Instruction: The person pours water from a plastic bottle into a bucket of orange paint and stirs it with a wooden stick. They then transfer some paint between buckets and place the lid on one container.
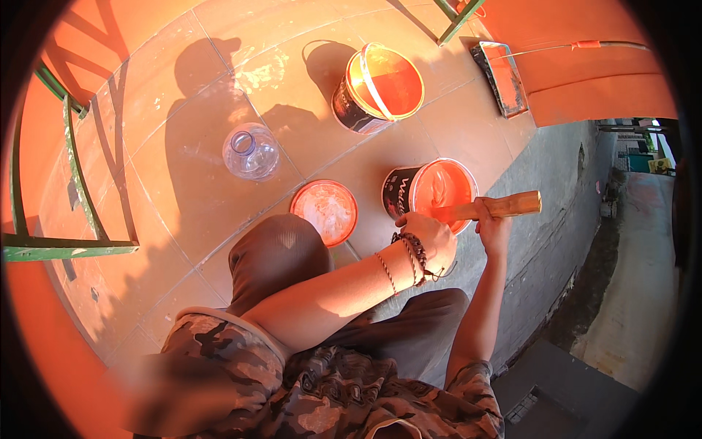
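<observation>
A small bucket of orange paint (442,183) stands on the tiled floor in front of me. My left hand (431,240), with braided bracelets at the wrist, is closed over the bucket's near rim; its fingertips are partly hidden. My right hand (494,228) is wrapped round a flat wooden stick (515,205). The stick slants across the bucket's right rim, and its far end is down in the paint. Left of the bucket lies a round, paint-smeared lid (325,212), just beyond my knee.
A larger bucket (344,110) with a white handle stands farther off. A clear plastic bottle (252,152) is left of it. At the far right lie a paint tray (504,80) and a long rod (548,50). Green metal frames (80,168) stand left; a concrete ledge (541,212) drops away right.
</observation>
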The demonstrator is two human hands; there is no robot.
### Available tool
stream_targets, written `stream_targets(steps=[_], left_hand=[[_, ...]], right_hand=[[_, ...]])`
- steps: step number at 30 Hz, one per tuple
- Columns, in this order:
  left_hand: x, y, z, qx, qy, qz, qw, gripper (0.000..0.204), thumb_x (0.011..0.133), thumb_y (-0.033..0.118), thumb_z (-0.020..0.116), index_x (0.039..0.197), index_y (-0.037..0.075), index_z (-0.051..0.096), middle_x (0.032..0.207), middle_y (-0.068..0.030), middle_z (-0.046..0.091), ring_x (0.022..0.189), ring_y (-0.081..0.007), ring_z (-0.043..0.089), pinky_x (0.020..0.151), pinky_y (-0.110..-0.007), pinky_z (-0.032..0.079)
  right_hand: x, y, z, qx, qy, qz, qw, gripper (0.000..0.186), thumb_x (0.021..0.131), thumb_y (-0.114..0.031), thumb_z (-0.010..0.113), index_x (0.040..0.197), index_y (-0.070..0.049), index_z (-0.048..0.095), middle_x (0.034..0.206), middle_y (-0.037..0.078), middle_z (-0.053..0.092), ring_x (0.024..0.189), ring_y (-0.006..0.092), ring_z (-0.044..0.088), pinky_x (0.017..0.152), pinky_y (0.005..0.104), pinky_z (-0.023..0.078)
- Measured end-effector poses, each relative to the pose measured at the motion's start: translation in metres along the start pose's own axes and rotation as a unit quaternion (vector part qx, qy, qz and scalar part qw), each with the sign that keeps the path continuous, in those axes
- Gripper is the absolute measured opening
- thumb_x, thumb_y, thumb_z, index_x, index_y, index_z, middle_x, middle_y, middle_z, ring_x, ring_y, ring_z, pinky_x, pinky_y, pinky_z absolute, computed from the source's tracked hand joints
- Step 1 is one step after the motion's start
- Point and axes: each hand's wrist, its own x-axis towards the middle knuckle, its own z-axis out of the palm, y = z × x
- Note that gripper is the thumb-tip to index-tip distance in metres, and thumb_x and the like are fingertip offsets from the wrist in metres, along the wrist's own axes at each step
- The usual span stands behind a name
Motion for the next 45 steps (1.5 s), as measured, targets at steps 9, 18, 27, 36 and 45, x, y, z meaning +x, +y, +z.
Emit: stream_targets(steps=[9, 18, 27, 36, 45], left_hand=[[-0.015, -0.004, -0.004, 0.008, 0.003, 0.003, 1.000, 0.034, 0.082, 0.023, 0.064, 0.112, 0.008, 0.069, 0.108, -0.0099, 0.070, 0.099, -0.0282, 0.067, 0.080, -0.055, 0.051], [-0.028, 0.008, -0.002, -0.012, 0.004, 0.003, 1.000, 0.035, 0.082, 0.022, 0.065, 0.113, 0.007, 0.068, 0.111, -0.0105, 0.069, 0.102, -0.0283, 0.066, 0.083, -0.055, 0.051], [-0.009, 0.038, 0.036, 0.102, -0.041, 0.033, 0.993, 0.038, 0.079, 0.024, 0.069, 0.114, 0.008, 0.068, 0.109, -0.0134, 0.069, 0.101, -0.0354, 0.065, 0.081, -0.055, 0.050], [-0.014, 0.059, 0.059, 0.104, -0.034, 0.088, 0.990, 0.027, 0.080, 0.016, 0.061, 0.103, 0.005, 0.072, 0.103, -0.0122, 0.071, 0.097, -0.0299, 0.067, 0.081, -0.058, 0.049], [-0.006, 0.053, 0.064, 0.111, -0.043, 0.080, 0.990, 0.028, 0.080, 0.016, 0.061, 0.103, 0.005, 0.072, 0.104, -0.0145, 0.070, 0.099, -0.0321, 0.066, 0.082, -0.060, 0.048]], right_hand=[[0.005, 0.012, 0.006, 0.078, 0.087, -0.010, 0.993, 0.026, 0.092, -0.024, 0.064, 0.100, 0.000, 0.068, 0.063, 0.002, 0.058, 0.046, 0.0066, 0.045, 0.043, 0.0229, 0.036], [0.001, 0.006, 0.016, 0.130, 0.039, -0.023, 0.990, 0.030, 0.091, -0.024, 0.066, 0.100, 0.004, 0.068, 0.073, 0.006, 0.064, 0.047, 0.0094, 0.051, 0.044, 0.0242, 0.041], [-0.023, 0.003, 0.010, 0.084, 0.016, -0.023, 0.996, 0.025, 0.090, -0.021, 0.065, 0.095, 0.004, 0.069, 0.066, 0.005, 0.062, 0.046, 0.0102, 0.052, 0.046, 0.0269, 0.043], [-0.011, 0.018, 0.001, -0.002, 0.105, -0.029, 0.994, 0.022, 0.088, -0.017, 0.065, 0.095, 0.004, 0.069, 0.066, 0.008, 0.065, 0.048, 0.0121, 0.055, 0.047, 0.0293, 0.045], [0.009, -0.001, 0.025, 0.107, 0.110, -0.086, 0.984, 0.023, 0.088, -0.018, 0.066, 0.094, 0.004, 0.069, 0.069, 0.008, 0.064, 0.049, 0.0116, 0.055, 0.047, 0.0282, 0.046]])
